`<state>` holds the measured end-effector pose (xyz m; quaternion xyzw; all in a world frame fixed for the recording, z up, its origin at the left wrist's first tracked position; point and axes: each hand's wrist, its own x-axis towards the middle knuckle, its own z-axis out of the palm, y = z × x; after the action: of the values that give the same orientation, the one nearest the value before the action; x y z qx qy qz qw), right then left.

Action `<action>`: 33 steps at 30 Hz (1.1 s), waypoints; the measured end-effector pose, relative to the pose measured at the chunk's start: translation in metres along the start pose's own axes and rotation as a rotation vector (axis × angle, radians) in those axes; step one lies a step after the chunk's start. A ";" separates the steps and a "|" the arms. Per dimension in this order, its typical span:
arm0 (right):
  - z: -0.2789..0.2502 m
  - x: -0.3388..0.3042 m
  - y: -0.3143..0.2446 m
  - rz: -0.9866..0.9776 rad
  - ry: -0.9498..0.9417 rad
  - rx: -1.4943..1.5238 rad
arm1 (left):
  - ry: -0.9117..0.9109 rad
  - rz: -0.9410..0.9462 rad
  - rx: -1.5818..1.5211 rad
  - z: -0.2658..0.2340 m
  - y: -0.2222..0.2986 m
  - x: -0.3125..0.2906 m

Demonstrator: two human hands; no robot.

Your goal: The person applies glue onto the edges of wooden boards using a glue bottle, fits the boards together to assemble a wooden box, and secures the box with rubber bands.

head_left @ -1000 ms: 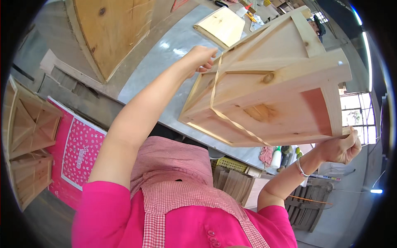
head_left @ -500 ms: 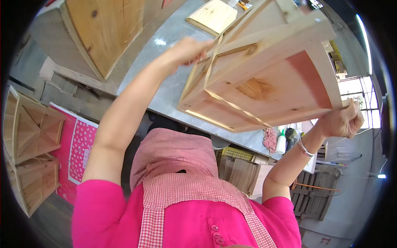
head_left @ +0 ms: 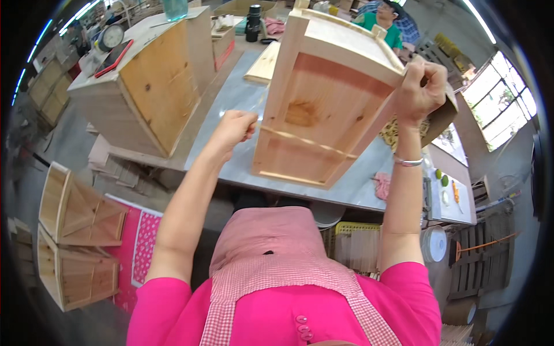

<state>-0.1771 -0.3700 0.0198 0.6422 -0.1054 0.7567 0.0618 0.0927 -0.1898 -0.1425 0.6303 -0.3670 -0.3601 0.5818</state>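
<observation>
flanking tall box-shaped pale wooden cabinet | left hand fisted just left of it, nearer the thin tan band; whether clamped, cannot tell | right hand curled at cabinet's upper right corner, grip unclear | long axis rising between hands

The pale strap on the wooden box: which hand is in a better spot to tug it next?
Probably the left hand: it's close to the pale strap, beside the wooden box. The right hand is up near the box's top right corner.

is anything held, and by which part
The right hand grips the wooden box by its upper right corner; whether the left hand holds anything is unclear.
</observation>
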 end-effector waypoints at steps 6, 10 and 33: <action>0.003 -0.001 0.013 -0.014 0.001 0.028 | 0.212 0.315 -0.099 0.024 -0.004 -0.016; 0.005 -0.004 0.014 -0.019 0.024 0.040 | 0.297 0.466 0.198 0.047 0.012 -0.016; -0.003 0.001 -0.004 0.078 -0.057 0.170 | 0.280 1.399 0.653 0.009 0.158 0.013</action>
<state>-0.1790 -0.3654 0.0203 0.6618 -0.0673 0.7462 -0.0255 0.0836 -0.2139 0.0145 0.4314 -0.6893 0.2989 0.4994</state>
